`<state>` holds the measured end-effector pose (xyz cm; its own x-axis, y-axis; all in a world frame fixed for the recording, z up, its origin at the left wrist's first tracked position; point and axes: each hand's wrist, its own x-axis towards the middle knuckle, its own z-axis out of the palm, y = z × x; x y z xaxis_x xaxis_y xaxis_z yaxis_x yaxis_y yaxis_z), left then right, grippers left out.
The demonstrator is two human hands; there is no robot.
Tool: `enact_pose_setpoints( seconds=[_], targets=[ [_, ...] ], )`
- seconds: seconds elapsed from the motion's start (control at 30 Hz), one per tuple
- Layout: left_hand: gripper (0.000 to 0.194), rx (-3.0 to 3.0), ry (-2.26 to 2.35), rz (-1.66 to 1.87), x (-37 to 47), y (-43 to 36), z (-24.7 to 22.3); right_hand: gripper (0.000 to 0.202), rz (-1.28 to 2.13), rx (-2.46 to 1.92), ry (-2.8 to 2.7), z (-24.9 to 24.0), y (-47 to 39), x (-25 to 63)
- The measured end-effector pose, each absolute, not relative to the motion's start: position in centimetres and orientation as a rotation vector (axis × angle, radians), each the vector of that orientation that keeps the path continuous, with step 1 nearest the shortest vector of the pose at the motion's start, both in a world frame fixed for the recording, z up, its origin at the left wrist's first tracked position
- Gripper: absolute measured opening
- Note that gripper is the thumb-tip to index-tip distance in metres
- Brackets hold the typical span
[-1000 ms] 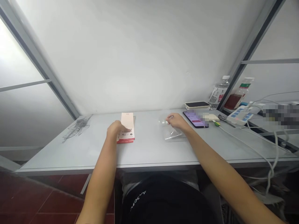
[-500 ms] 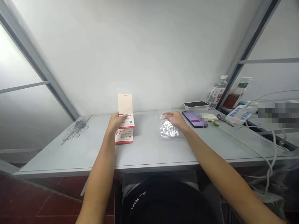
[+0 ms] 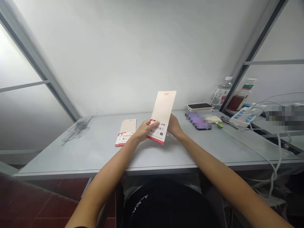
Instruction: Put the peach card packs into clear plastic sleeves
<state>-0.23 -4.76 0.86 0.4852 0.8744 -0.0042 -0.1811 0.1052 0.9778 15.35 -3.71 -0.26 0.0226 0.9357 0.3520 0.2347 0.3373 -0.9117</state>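
Desk [image 3: 95,155] meets white wall [image 3: 114,57]; left hand [image 3: 144,130] pinches card [image 3: 163,109] hiding fingers of right hand [image 3: 175,126].

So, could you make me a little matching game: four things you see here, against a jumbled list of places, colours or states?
1. Raised card
2. Card stack
3. Power strip
4. Right hand

A. White and blue
B. Lying on the desk, left of the raised card
C. Partly hidden behind the raised card
D. Held up by the left hand

Right pairs: 1-D; 2-B; 3-A; 4-C
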Motion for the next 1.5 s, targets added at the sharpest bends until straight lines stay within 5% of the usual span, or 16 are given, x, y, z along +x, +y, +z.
enact_pose_setpoints(
  seconds=[0.53, 1.23, 1.5],
  targets=[
    [0.037, 1.228, 1.255, 1.797, -0.9, -1.7, -1.1, 0.024, 1.395, -0.687, -1.030, 0.7, -4.0, 16.2],
    [0.039, 1.363, 0.940, 1.240, -1.4, -3.2, 0.2, 0.025, 1.386, -0.783, -1.023, 0.0, -3.6, 15.5],
    [0.042, 1.378, 0.967, 1.402, -1.3, -2.8, 0.0, 0.028, 1.481, -0.716, -1.031, 0.5, -4.1, 15.5]
  ],
)
